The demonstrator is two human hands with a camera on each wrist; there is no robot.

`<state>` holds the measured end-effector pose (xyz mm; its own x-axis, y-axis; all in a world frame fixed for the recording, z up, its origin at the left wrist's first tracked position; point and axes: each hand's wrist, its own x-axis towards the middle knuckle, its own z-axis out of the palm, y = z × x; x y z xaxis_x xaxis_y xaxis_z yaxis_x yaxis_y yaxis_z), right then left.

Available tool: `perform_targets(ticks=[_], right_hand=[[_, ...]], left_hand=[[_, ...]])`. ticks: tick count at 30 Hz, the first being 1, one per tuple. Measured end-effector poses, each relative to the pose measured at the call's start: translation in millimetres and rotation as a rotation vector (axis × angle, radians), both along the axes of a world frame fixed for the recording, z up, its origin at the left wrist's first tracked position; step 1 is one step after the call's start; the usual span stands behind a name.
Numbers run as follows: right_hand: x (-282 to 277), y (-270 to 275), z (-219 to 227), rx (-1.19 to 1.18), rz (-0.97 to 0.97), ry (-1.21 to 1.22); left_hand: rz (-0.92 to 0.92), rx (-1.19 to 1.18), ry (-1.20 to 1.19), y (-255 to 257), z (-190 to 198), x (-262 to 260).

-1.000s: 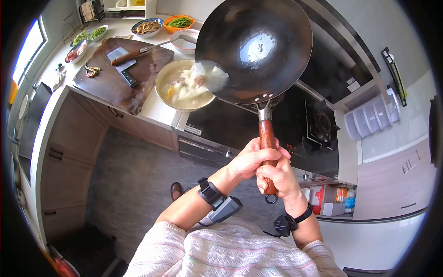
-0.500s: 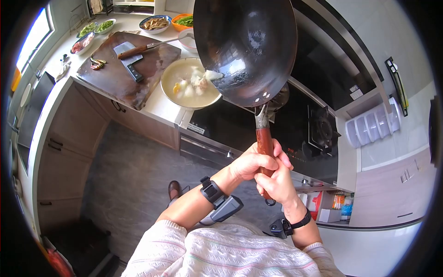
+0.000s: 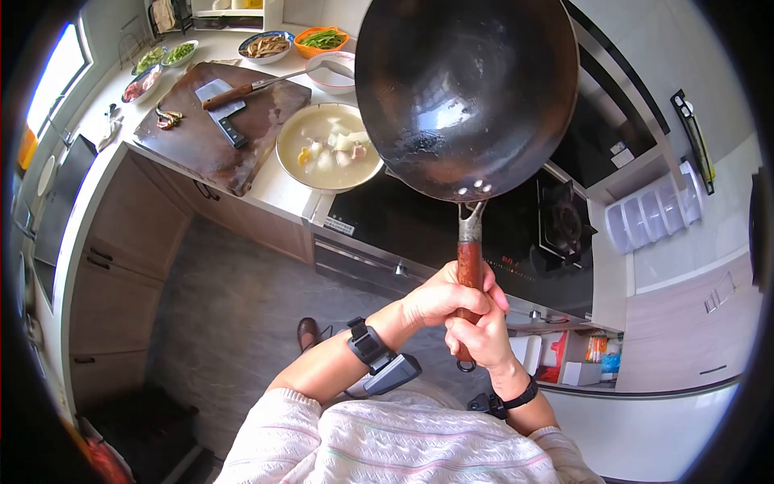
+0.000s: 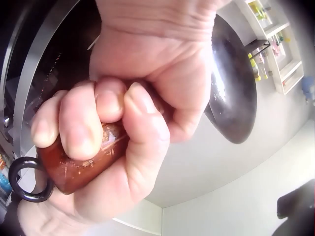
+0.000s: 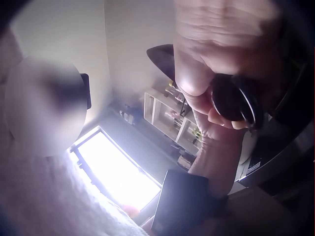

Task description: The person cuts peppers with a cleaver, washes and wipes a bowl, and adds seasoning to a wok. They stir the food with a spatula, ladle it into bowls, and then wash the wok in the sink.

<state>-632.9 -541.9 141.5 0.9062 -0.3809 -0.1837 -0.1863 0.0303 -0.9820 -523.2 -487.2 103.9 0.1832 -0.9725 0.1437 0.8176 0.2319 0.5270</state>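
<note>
With both hands I hold up a dark wok (image 3: pixel 472 97) by its wooden handle (image 3: pixel 469 266). My left hand (image 3: pixel 442 300) grips the handle's middle, and my right hand (image 3: pixel 484 335) wraps round it lower down, near the metal ring (image 4: pixel 30 179) at its end. The wok's inside looks wet and shiny, with no food in it. Just left of the wok stands a cream bowl (image 3: pixel 290 165) of cloudy broth with pale chunks (image 3: pixel 326 153) and bits of meat. One pale piece lies close by the wok's left edge in this view.
A cutting board (image 3: pixel 181 145) with a cleaver (image 3: pixel 222 109) and a wooden-handled ladle (image 3: pixel 242 93) across it lies left of the bowl. Behind are dishes of mushroom-like strips (image 3: pixel 268 47) and green vegetables (image 3: pixel 322 39). A black stovetop (image 3: pixel 419 234) with a burner (image 3: pixel 562 226) extends below the wok.
A second ago broth and chunks were pouring over the wok's left lip into the bowl. The wok tipped further left, then turned back rightward, and the flow has stopped. Both hands kept their grip.
</note>
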Motion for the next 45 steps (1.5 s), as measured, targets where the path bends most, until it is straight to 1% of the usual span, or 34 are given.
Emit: perform_targets(ticks=[1, 3, 4, 5, 7, 9, 11, 12, 13, 15, 17, 19, 20, 21, 23, 25, 26, 27, 28, 29, 30, 31, 32, 33, 34, 35, 37, 38, 39, 41, 42, 43, 44, 45], right_hand=[[-4.1, -2.0, -2.1, 0.009, -0.003, -0.006], [-10.1, -7.7, -4.0, 0.171, -0.006, 0.017], [-10.6, -8.6, -2.7, 0.218, -0.022, -0.002], [-10.3, -11.8, -2.1, 0.220, -0.024, -0.004], [-7.7, -20.2, -1.3, 0.381, -0.031, -0.056], [-0.2, -28.8, 3.0, 0.455, -0.049, -0.015], [8.7, -41.1, 1.9, 0.591, -0.087, 0.018], [11.7, -51.1, 1.3, 0.728, -0.005, -0.025], [16.0, -58.2, -1.8, 0.773, 0.021, -0.069], [25.2, -65.7, -6.2, 0.860, -0.014, -0.098], [30.2, -70.3, -8.1, 0.902, -0.015, -0.106], [35.0, -71.4, -6.5, 1.011, -0.025, -0.074], [41.1, -65.8, -0.8, 0.881, -0.150, 0.020], [43.7, -64.5, 0.5, 0.890, -0.156, 0.019], [48.3, -62.9, 1.6, 0.983, -0.088, -0.001], [55.1, -52.2, 4.2, 1.030, -0.067, -0.049], [56.3, -53.1, -2.8, 1.158, 0.133, -0.166], [58.1, -48.0, -5.4, 1.252, 0.082, -0.143], [62.0, -42.7, -8.0, 1.153, 0.076, -0.135], [65.6, -37.7, -12.3, 1.058, 0.067, -0.128], [66.0, -37.9, -27.1, 1.044, 0.138, -0.179], [66.4, -35.4, -27.6, 1.055, 0.123, -0.190], [67.1, -33.5, -26.1, 1.025, 0.150, -0.223], [66.3, -31.9, -26.0, 0.993, 0.173, -0.255], [62.6, -32.6, -32.5, 1.051, 0.126, -0.257], [59.7, -32.3, -37.3, 1.018, 0.042, -0.242], [51.0, -35.6, -92.7, 1.074, -0.299, -0.165], [66.4, -25.4, -98.4, 0.764, -0.418, 0.003], [86.9, -12.6, -92.3, 0.691, -0.426, 0.030], [131.7, 1.2, -88.1, 0.466, -0.374, 0.047], [154.7, 3.4, -90.0, 0.372, -0.384, 0.052], [175.6, 3.1, -92.9, 0.279, -0.393, 0.057], [192.6, 1.6, -95.1, 0.243, -0.419, 0.070], [206.3, -0.5, -96.8, 0.205, -0.443, 0.083]], left_hand=[[-0.002, 0.005, -0.001, -1.2, 1.2, -2.0], [-0.033, 0.078, -0.022, -5.7, 4.1, -5.1], [-0.008, 0.090, -0.056, -10.4, 4.0, -6.8], [-0.010, 0.092, -0.057, -14.7, 5.1, -6.5], [-0.023, 0.164, -0.130, -23.8, 8.2, -2.2], [0.005, 0.214, -0.231, -33.3, 13.4, 5.6], [0.022, 0.260, -0.322, -42.6, 18.4, 15.0], [0.031, 0.263, -0.324, -49.7, 15.1, 18.8], [0.028, 0.281, -0.331, -54.6, 13.7, 23.8], [0.036, 0.306, -0.347, -63.1, 10.7, 32.4], [0.027, 0.329, -0.362, -64.7, 13.2, 39.1], [0.005, 0.360, -0.381, -64.2, 14.8, 45.2], [0.002, 0.366, -0.382, -63.5, 15.7, 48.1], [0.006, 0.361, -0.424, -62.2, 16.5, 50.4], [0.000, 0.357, -0.464, -58.3, 19.2, 57.3], [-0.032, 0.450, -0.479, -47.9, 21.0, 69.1], [-0.049, 0.470, -0.580, -38.2, 22.4, 78.7], [-0.089, 0.509, -0.570, -26.5, 19.6, 89.8], [-0.076, 0.561, -0.694, -10.7, 21.0, 103.5], [0.005, 0.594, -0.755, 9.1, 27.8, 115.9], [0.081, 0.623, -0.857, 28.4, 34.3, 130.9], [0.211, 0.608, -0.931, 49.5, 32.0, 149.5], [0.305, 0.686, -0.897, 68.6, 36.1, 168.4], [0.427, 0.748, -0.946, 87.8, 36.6, 191.8], [0.545, 0.741, -0.946, 105.2, 27.6, 218.1], [0.637, 0.757, -0.945, 118.4, 23.9, 241.9], [0.738, 0.895, -0.994, 137.2, 18.2, 286.8], [0.788, 0.918, -1.124, 144.2, 3.6, 312.3], [0.804, 0.991, -1.160, 144.0, -6.8, 330.4], [0.761, 1.038, -1.212, 137.9, -16.8, 351.8], [0.742, 1.031, -1.214, 133.1, -19.2, 357.8], [0.674, 1.012, -1.171, 128.4, -21.1, 363.3], [0.607, 0.996, -1.129, 125.0, -22.9, 368.2], [0.592, 0.992, -1.133, 122.2, -25.3, 372.3]])
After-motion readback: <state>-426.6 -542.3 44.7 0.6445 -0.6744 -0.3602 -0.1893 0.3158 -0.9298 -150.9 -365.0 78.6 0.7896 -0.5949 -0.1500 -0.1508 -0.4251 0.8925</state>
